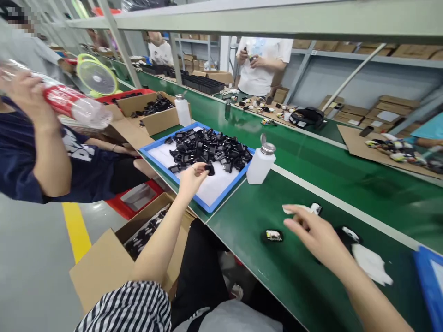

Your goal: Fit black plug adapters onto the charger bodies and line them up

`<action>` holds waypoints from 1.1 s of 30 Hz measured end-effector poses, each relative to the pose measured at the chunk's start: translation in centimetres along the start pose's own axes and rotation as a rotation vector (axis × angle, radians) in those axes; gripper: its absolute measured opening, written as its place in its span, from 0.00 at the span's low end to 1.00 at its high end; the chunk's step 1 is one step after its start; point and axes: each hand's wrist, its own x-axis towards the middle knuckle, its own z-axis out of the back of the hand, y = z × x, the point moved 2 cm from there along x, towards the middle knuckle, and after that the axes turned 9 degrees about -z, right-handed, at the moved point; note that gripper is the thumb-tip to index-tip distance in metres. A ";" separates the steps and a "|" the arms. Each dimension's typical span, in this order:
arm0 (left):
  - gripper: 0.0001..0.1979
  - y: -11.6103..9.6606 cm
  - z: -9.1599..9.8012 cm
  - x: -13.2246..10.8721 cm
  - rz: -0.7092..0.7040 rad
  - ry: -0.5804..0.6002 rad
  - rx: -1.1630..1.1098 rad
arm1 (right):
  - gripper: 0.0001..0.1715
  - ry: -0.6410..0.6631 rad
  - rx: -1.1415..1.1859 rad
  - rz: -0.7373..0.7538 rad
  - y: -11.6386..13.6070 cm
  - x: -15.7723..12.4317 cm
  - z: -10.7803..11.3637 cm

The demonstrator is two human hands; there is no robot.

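My left hand [191,177] reaches into a blue tray [226,196] lined with white foam and pinches a small black plastic part [209,169] at the edge of a heap of black parts [207,150]. My right hand [313,230] hovers over the green belt [311,272], fingers spread, just above a small white-and-black piece [315,208]. A black oval part with a white label [272,236] lies left of that hand. Another black part [350,234] and a white cloth [372,263] lie to its right.
A white dispenser bottle with a metal top [261,161] stands beside the tray. A seated person at left drinks from a plastic bottle [74,105]. Open cardboard boxes [114,265] sit on the floor below. Another blue tray edge [429,276] is at right. Other workers stand across the belt.
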 end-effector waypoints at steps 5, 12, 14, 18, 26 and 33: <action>0.07 -8.6 -6.5 -7.1 -0.035 0.232 -0.707 | 0.24 0.212 0.867 -0.112 -0.2 -0.5 -1.3; 0.18 -8.3 -9.9 -10.1 0.063 0.449 -0.425 | 0.07 -0.134 0.605 -0.103 -3.1 -1.7 -2.5; 0.24 -7.4 -9.7 -10.3 0.020 0.574 -0.239 | 0.06 -0.151 0.353 -0.031 -3.6 -1.9 -2.4; 0.23 -7.2 -10.0 -11.5 -0.052 0.653 -0.084 | 0.08 -0.086 0.075 0.071 -3.7 -1.6 -3.0; 0.15 -7.9 -10.3 -11.8 -0.073 0.604 -0.013 | 0.16 0.104 -0.050 0.043 -3.8 -0.8 -3.5; 0.05 -10.0 -11.5 -9.7 0.060 0.712 0.219 | 0.10 0.291 -0.262 0.107 -1.8 0.3 -2.3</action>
